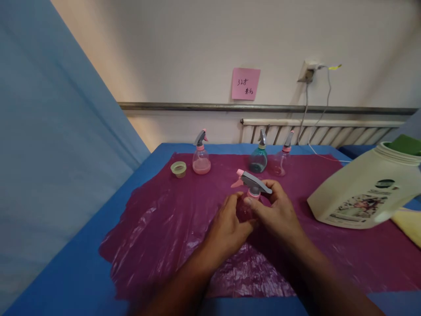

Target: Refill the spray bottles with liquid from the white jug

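Between my hands is a spray bottle (252, 181) with a grey and pink trigger head, a pink collar and a clear pinkish body, held roughly upright over the plastic sheet. My left hand (226, 224) wraps round the bottle's body from the left. Around the collar and neck close the fingers of my right hand (276, 213), thumb in front. Most of the body is hidden by my fingers. Farther back stand a spray bottle with pink liquid (201, 163), a teal spray bottle (258, 159) and another clear pinkish spray bottle (281, 162).
A purple plastic sheet (158, 237) covers the blue table (82, 259). Left of the pink-liquid bottle sits a small pale cup (178, 169). A large cream jug (358, 193) stands tilted at the right, near a yellow cloth (408, 224). Cords (307, 114) hang behind; a blue curtain (66, 131) borders the left.
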A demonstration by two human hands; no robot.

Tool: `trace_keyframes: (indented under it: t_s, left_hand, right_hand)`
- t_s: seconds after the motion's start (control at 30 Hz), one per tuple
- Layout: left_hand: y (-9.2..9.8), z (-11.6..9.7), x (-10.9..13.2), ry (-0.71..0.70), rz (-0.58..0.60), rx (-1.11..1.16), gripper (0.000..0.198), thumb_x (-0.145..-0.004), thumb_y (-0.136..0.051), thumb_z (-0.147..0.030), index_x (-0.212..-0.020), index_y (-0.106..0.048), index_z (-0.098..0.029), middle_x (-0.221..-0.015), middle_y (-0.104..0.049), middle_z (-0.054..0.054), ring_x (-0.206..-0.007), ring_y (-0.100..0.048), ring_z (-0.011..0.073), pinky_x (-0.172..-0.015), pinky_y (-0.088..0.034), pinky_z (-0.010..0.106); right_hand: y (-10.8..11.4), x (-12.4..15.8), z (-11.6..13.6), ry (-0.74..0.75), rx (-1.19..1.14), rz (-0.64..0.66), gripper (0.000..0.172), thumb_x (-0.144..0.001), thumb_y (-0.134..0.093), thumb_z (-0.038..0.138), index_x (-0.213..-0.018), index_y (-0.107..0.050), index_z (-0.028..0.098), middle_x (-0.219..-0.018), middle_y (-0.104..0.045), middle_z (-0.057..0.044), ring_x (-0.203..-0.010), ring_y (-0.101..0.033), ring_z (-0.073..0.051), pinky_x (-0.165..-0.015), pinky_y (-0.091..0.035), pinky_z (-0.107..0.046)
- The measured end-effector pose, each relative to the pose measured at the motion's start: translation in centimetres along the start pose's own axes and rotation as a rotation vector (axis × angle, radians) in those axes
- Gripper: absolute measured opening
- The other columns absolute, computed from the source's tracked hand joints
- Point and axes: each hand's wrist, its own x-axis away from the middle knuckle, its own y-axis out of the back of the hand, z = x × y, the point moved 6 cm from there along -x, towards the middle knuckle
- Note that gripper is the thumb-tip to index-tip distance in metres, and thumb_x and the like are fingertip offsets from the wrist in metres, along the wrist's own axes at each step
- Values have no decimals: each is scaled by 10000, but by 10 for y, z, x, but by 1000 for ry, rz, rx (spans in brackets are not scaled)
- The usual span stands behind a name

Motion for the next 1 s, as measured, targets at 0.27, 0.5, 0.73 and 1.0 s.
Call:
trace_keyframes:
  t_s: [0.27,0.5,0.73,1.0]
  left_hand:
    - [-1,-11,-6,-84,43,33,697,-835,-923,-270,-1484,-686,-356,-1449,-735,91,-1422,-652,390,-1198,-553,564]
    - [-1,-12,-4,-62,57,27,691,-845,-894,-261,-1495,-689,-369,-1470,-728,87,-1453,-631,404,-1223,-539,580]
    - [-3,-8,-4,-44,41,23,666,-853,-898,-285,-1479,-688,-371,-1453,-736,85,-1456,-629,397,-1209,-548,585]
    - [-2,-7,-3,-75,41,16,685,-856,-911,-280,-1490,-668,-374,-1451,-725,93,-1413,-655,383,-1196,-551,576]
  right_hand:
    - [-9,4,5,95,-79,116,359,-986,-744,411,-1328,-742,302,-1385,-779,-72,-1290,-719,-278,-1166,-526,-475]
    - [-4,2,2,44,-1,-40,283,-907,-837,425,-1120,-740,267,-1194,-817,-80,-1159,-749,-296,-1094,-555,-501]
    - [-10,3,4,75,-43,13,412,-908,-822,390,-1295,-716,296,-1332,-796,-73,-1251,-735,-283,-1127,-552,-473]
    - [-11,4,11,118,-11,60,282,-995,-703,397,-1251,-763,295,-1285,-808,-66,-1250,-727,-286,-1109,-547,-468]
